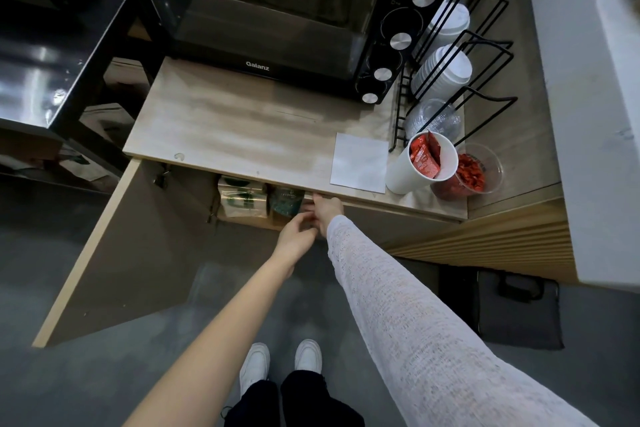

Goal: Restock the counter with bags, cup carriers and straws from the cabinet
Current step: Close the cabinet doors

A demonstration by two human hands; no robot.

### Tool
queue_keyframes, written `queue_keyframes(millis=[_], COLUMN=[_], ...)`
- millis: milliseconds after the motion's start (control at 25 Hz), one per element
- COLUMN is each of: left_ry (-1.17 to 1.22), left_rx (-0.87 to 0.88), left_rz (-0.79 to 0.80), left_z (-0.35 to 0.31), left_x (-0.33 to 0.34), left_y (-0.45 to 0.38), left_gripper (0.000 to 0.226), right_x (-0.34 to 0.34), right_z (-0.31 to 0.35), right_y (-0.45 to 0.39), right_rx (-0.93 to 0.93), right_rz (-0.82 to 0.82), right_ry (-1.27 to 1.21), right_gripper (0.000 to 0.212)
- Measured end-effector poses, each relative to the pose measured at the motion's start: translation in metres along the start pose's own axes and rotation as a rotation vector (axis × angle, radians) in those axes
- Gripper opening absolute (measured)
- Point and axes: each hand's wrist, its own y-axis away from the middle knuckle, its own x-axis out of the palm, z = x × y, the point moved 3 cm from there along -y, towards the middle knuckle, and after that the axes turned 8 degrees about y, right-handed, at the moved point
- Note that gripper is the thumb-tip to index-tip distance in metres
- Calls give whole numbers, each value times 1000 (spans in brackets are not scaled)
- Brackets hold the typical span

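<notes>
1. Cabinet door (114, 253) on the far left stands swung wide open. Its free edge juts out over the floor, so the room to the left of the legs is narrowed.

2. Wrapped bundle of paper bags (242, 199) sits on the cabinet shelf just under the counter (225, 125) lip. It is probably light and soft, and the film looks slippery; gripping it by both sides would be surest.

3. Beside it on the right is a dark teal pack (286, 200), perhaps straws or carriers; I cannot tell which. It looks light.

4. Left hand (296, 236) reaches toward the shelf front with fingers loosely curled, holding nothing that I can see.

5. Right hand (327, 210), in a white knit sleeve, is at the top edge of the right-hand cabinet front, just under the lip. Whether it grips that edge cannot be told.

6. Overhanging lip leaves a low gap, so goods should probably slide forward before lifting. Open counter lies ahead of the Galanz oven (270, 10), left of the paper sheet (358, 161), the white cup of ketchup sachets (420, 163) and the lid rack (450, 62).
</notes>
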Motion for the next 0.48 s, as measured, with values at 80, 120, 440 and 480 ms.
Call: queue_keyframes(millis=[80, 120, 440, 480], left_ry=[18, 17, 28, 32], left_rx=[10, 15, 48, 63], left_rz=[-12, -19, -139, -156], left_z=[-2, -2, -4, -5], left_x=[-2, -4, -48, -57], left_y=[1, 1, 19, 23], left_gripper=[40, 40, 41, 42], right_x=[-1, -1, 22, 32], right_z=[-2, -4, -17, -18], right_y=[2, 4, 34, 42], right_rx=[4, -1, 4, -18], right_rz=[1, 10, 105, 128], right_ry=[-1, -10, 152, 204], right_gripper=[38, 38, 54, 54])
